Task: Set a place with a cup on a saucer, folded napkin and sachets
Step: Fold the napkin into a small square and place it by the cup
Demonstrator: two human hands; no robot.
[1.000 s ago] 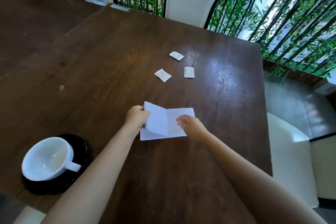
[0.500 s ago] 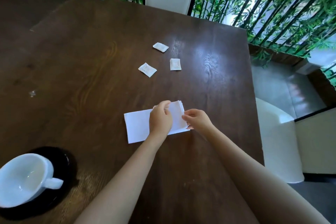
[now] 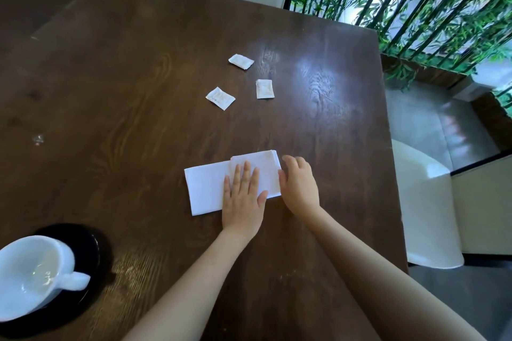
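inspector: currently your left hand [image 3: 242,196] lies flat and spread, palm down, on the napkin [image 3: 206,188], pressing the folded flap onto the layer beneath. it holds nothing; it only weighs the paper down.

operator: and the right?

inspector: your right hand [image 3: 299,188] rests at the napkin's right edge, fingers loosely curled, touching the edge where the layers stack. whether it pinches that edge i cannot tell; it looks more like steadying than gripping.

operator: where does the napkin lie for the next fold?

inspector: directly under and ahead of both hands, near the table's [image 3: 124,91] middle-right. its long axis runs left to right, tilted slightly, the left end nearer you. the doubled part is on the right, the single layer pokes out to the left. in my judgement the left end is the free one, and your left hand is the nearer to it.

operator: the rest of the setting?

inspector: the cup [image 3: 33,274] sits on the dark saucer [image 3: 91,241] at the near left, well apart from the napkin. three sachets [image 3: 220,97] lie scattered on the far side, untouched and apart from one another. both forearms reach forward, roughly parallel, wrists low over the wood.
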